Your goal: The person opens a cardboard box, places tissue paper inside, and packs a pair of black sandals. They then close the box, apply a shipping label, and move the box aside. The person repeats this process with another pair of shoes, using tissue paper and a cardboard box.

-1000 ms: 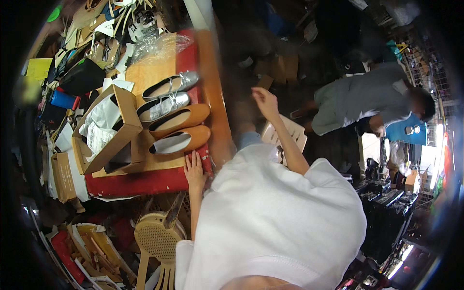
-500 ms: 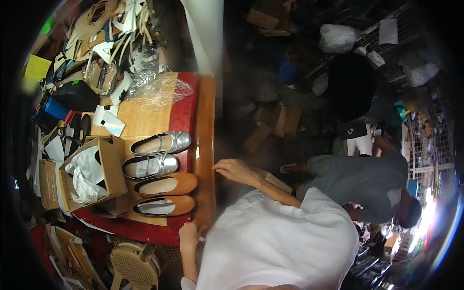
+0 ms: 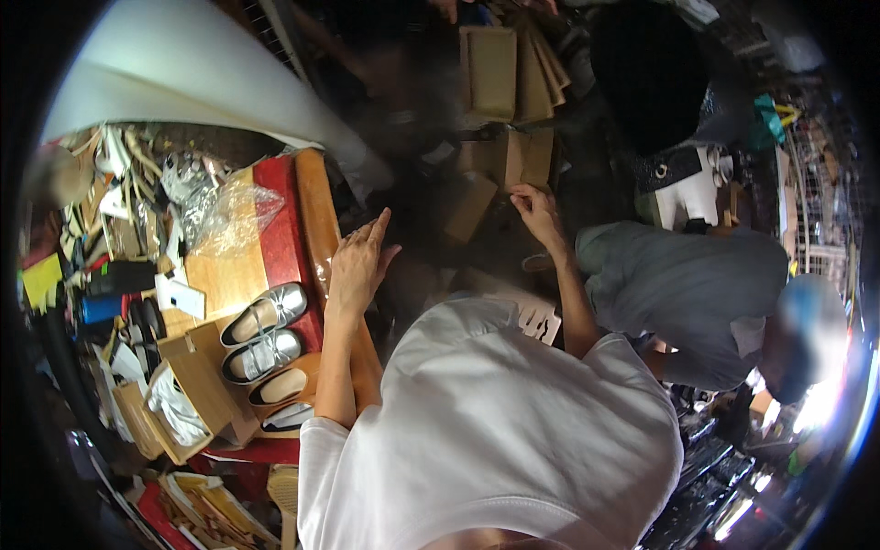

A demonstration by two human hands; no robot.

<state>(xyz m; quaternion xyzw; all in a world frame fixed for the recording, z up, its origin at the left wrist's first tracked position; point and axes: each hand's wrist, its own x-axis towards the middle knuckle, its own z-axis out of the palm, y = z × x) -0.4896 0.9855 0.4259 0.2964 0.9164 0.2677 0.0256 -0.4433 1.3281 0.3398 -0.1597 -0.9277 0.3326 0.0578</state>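
My left hand (image 3: 360, 266) is open, its fingers stretched out over the right edge of the table (image 3: 316, 202); it holds nothing. My right hand (image 3: 539, 218) reaches forward with loosely bent fingers, at the near edge of an open cardboard box (image 3: 529, 163). Whether the fingertips touch the box is hard to make out; nothing shows in the hand. On the table, left of my left forearm, lies a pair of silver flat shoes (image 3: 266, 335) with bows. Tan flat shoes (image 3: 281, 387) lie nearer me, partly covered by my arm.
A cardboard box (image 3: 197, 385) with white paper stands on the table's left side, near a phone (image 3: 186, 299). Clear plastic wrap (image 3: 234, 215) lies farther back. More cardboard boxes (image 3: 489, 78) are stacked ahead. A person in a grey shirt (image 3: 683, 293) bends close on my right.
Both hands have moved forward, the right one out to the cardboard box and the left one up past the shoes. My view has turned, and the table now sits farther left.
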